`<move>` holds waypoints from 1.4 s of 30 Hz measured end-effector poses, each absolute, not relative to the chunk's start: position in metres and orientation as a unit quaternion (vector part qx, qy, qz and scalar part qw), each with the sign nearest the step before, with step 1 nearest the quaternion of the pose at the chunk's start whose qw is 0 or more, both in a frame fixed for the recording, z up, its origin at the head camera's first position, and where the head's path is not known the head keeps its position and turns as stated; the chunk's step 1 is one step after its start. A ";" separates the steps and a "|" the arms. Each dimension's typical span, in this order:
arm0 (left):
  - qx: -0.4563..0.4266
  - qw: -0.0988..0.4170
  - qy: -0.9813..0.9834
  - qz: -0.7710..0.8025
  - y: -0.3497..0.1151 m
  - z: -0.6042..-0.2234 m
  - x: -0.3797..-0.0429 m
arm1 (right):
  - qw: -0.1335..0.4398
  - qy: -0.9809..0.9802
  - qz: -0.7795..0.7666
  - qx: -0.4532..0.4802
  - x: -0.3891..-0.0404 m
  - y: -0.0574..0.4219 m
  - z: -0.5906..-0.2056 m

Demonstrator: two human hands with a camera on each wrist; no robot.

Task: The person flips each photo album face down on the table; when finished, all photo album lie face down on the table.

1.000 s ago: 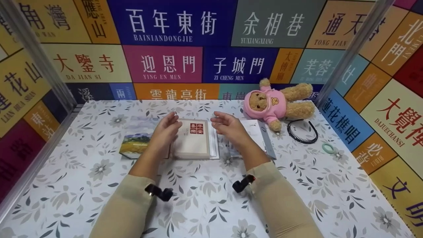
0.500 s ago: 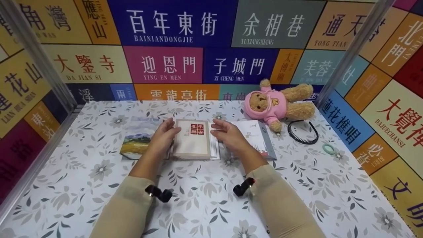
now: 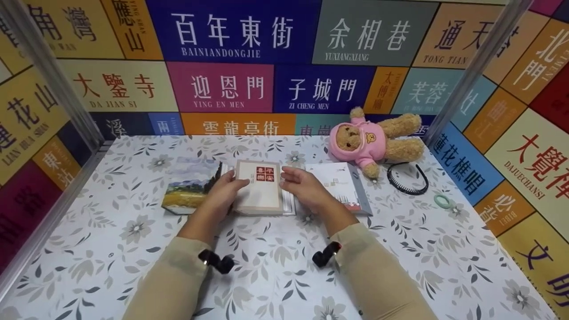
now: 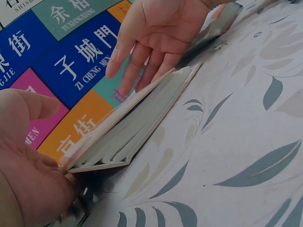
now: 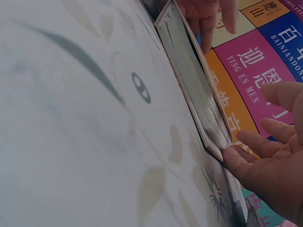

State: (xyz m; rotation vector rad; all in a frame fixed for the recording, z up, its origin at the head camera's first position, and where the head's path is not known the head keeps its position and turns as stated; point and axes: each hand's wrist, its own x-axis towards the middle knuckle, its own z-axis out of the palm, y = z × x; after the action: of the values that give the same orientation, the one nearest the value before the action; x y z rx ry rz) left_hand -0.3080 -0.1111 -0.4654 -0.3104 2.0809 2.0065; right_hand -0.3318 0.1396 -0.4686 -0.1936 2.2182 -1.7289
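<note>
A cream-covered book (image 3: 260, 191) with red square characters lies in the middle, between both hands. My left hand (image 3: 221, 193) is at its left edge, the thumb raised over the cover. In the left wrist view, the fingers of this hand (image 4: 35, 165) are right at the book's corner. At the right edge is my right hand (image 3: 304, 189), its fingers relaxed and spread. In the right wrist view, a fingertip of the right hand (image 5: 272, 158) meets the book's lower corner. The page edges (image 5: 189, 75) show between the covers.
A book with a painted landscape cover (image 3: 189, 186) lies on the left, a white book with a grey spine (image 3: 331, 178) on the right. Further right are a teddy bear in pink (image 3: 371, 140), a black headband (image 3: 406, 191) and a green ring (image 3: 442, 201).
Both hands have come lower and closer to the middle book's edges. More of the books at either side shows now. The three books lie where they were.
</note>
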 end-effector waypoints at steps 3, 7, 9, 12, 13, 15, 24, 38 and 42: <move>-0.105 0.112 0.707 0.691 -0.112 -0.467 -0.308 | 0.178 0.779 -0.596 -0.072 -0.330 0.137 -0.469; -0.106 0.109 0.702 0.696 -0.112 -0.467 -0.308 | 0.183 0.781 -0.593 -0.074 -0.328 0.137 -0.469; -0.104 0.108 0.702 0.696 -0.112 -0.466 -0.307 | 0.180 0.780 -0.595 -0.073 -0.327 0.137 -0.468; -0.094 0.104 0.703 0.697 -0.111 -0.463 -0.306 | 0.177 0.775 -0.602 -0.076 -0.326 0.137 -0.468; -0.089 0.102 0.700 0.701 -0.111 -0.461 -0.306 | 0.177 0.771 -0.606 -0.081 -0.326 0.136 -0.468; -0.077 0.096 0.686 0.717 -0.111 -0.458 -0.304 | 0.177 0.761 -0.616 -0.096 -0.326 0.134 -0.469; -0.046 0.079 0.618 0.781 -0.104 -0.437 -0.293 | 0.177 0.760 -0.614 -0.113 -0.316 0.125 -0.456; 0.064 0.037 0.662 0.746 -0.088 -0.424 -0.283 | 0.156 0.665 -0.719 -0.130 -0.296 0.112 -0.424; 0.065 0.052 0.678 0.730 -0.087 -0.423 -0.280 | 0.149 0.670 -0.718 -0.120 -0.297 0.115 -0.423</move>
State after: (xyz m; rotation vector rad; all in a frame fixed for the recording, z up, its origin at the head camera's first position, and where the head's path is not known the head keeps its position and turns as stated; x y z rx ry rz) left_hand -0.2803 -0.0866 -0.4228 0.1973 2.0635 2.2211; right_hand -0.2972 0.1147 -0.4230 -0.3459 1.9250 -2.0624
